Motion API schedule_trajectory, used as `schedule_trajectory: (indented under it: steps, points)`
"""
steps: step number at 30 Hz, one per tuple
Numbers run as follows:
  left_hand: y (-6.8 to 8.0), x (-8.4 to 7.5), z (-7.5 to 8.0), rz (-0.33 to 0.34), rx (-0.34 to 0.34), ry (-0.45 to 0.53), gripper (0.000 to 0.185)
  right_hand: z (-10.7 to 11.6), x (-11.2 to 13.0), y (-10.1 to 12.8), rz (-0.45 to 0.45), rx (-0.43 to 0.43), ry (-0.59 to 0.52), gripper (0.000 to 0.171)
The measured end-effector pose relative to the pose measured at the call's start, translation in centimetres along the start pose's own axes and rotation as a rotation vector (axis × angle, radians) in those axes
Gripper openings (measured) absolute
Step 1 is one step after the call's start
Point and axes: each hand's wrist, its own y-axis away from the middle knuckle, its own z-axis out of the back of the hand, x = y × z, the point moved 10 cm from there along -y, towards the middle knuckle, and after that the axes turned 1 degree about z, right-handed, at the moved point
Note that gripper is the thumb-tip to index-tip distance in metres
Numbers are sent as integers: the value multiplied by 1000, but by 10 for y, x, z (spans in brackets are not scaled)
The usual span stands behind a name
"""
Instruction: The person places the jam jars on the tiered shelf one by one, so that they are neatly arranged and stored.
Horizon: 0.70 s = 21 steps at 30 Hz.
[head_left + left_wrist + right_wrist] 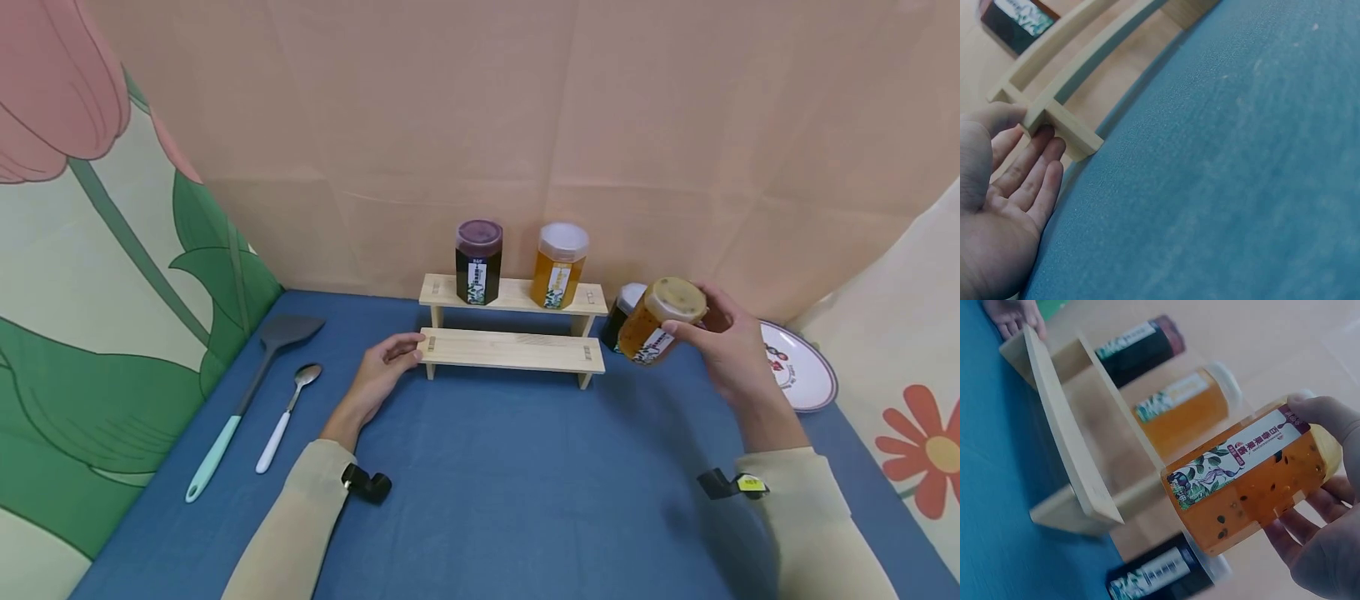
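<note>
My right hand (731, 342) grips an amber jar with dark seeds (1241, 478) near its lid, thumb on one side and fingers on the other. The jar is tilted, beside the right end of a two-step wooden shelf (517, 350). My left hand (386, 367) pinches the left end of the lower step; in the left wrist view the thumb lies on top and fingertips are beneath. On the upper step stand a dark jar with a purple lid (478, 262) and a golden jar with a white lid (558, 267). Another dark jar (1160, 575) is partly hidden behind the held one.
A white plate with a printed picture (806, 375) lies at the right, partly behind the right forearm. On the left of the blue cloth (510, 492) lie a spatula with a mint handle (251, 387) and a white-handled spoon (288, 417). A peach backdrop rises behind the shelf.
</note>
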Motion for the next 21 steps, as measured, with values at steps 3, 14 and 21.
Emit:
schedule_trajectory:
  steps: [3,14,21]
  points:
    - [0,0,0,-3,-1,2,37,-16,-1,0,-4,19,17,62]
    - [0,0,-1,-17,2,8,36,-83,-8,-3,23,125,56,60]
    - [-2,-1,0,-23,1,6,36,-121,-18,-5,-19,180,95,63]
